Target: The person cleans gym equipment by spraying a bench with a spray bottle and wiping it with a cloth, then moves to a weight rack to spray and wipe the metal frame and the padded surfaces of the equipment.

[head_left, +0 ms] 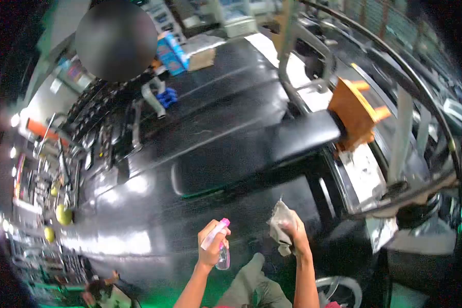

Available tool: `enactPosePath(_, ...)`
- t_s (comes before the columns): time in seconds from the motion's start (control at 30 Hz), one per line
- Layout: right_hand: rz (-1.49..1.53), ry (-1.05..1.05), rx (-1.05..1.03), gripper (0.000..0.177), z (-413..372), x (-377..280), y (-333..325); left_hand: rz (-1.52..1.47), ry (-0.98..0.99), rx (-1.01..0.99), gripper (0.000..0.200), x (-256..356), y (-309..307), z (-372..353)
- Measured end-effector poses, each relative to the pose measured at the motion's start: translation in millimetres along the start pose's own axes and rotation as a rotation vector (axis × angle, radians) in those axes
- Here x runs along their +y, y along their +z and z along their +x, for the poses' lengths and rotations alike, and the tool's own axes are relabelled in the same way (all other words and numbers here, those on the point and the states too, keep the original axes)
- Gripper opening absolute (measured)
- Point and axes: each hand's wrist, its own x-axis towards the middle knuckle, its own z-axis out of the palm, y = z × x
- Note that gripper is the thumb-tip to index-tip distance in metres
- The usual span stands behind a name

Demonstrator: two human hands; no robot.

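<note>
My left hand [210, 250] is wrapped round a spray bottle [223, 257] with a clear body and a pink and white spray head. To the right, my right hand [299, 235] grips a crumpled grey-beige cloth [281, 226], whose loose edges stick out above and below the fingers. Both hands are held apart from each other in front of my legs. Beyond them lies a long black padded bench [256, 149], and its surface reflects the lights. Neither the bottle nor the cloth appears to touch it.
An orange stool [355, 110] lies tipped beside the bench's right end. A curved metal rail [421, 77] rises at the right. Racks of gym equipment [61, 169] line the left, with a yellow-green ball [64, 214]. A blue box [173, 54] stands at the back.
</note>
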Motion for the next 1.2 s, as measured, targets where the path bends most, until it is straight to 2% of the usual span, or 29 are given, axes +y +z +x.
enactPosePath(0.1,-0.150,0.165,-0.099,0.055,12.3,-40.4,64.1,-0.046,0.034,0.151,0.018,21.8,-45.6,-7.6)
enactPosePath(0.23,-0.124,0.176,-0.204,0.054,37.0,-26.2,140.9,-0.119,0.092,0.356,0.020,39.8,-109.4,-24.5)
enactPosePath(0.3,-0.222,0.108,-0.263,0.054,42.2,-33.4,191.2,-0.109,0.162,0.419,0.023,31.4,-153.0,-28.9)
enactPosePath(0.37,-0.161,0.094,-0.346,0.052,53.5,-15.6,235.4,-0.100,0.149,0.506,0.022,39.9,-186.9,-33.3)
enactPosePath(0.43,-0.253,0.137,-0.412,0.049,61.2,-11.7,293.0,-0.133,0.176,0.560,0.022,48.9,-227.9,-37.2)
enactPosePath(0.53,-0.174,0.159,-0.550,0.041,71.4,-3.1,379.4,-0.175,0.115,0.668,0.022,71.7,-291.6,-37.2)
enactPosePath(0.57,-0.151,0.155,-0.590,0.040,78.5,12.7,401.3,-0.193,0.118,0.684,0.022,75.7,-314.1,-37.4)
enactPosePath(0.7,-0.219,0.160,-0.610,0.041,103.3,14.4,480.8,-0.177,0.136,0.723,0.025,84.4,-387.8,-23.1)
enactPosePath(0.77,-0.162,0.168,-0.600,0.042,121.0,14.1,516.9,-0.194,0.127,0.738,0.024,93.9,-425.2,-11.7)
enactPosePath(0.87,-0.217,0.074,-0.594,0.035,152.7,14.8,550.3,-0.187,0.152,0.731,0.025,101.5,-470.9,12.3)
enactPosePath(0.9,-0.223,0.106,-0.571,0.044,166.2,16.6,563.3,-0.181,0.162,0.735,0.025,105.4,-485.8,21.4)
enactPosePath(1.0,-0.221,0.081,-0.550,0.038,198.6,15.4,601.5,-0.163,0.175,0.743,0.026,109.5,-528.6,51.5)
enactPosePath(1.03,-0.235,0.132,-0.530,0.036,206.2,9.9,617.8,-0.165,0.190,0.739,0.026,114.0,-543.0,61.6)
enactPosePath(1.17,-0.263,0.133,-0.539,0.036,269.6,24.7,671.8,-0.260,0.157,0.745,0.024,122.7,-601.5,106.3)
enactPosePath(1.2,-0.282,0.152,-0.539,0.037,286.9,29.1,689.2,-0.167,0.180,0.728,0.028,117.8,-622.5,119.3)
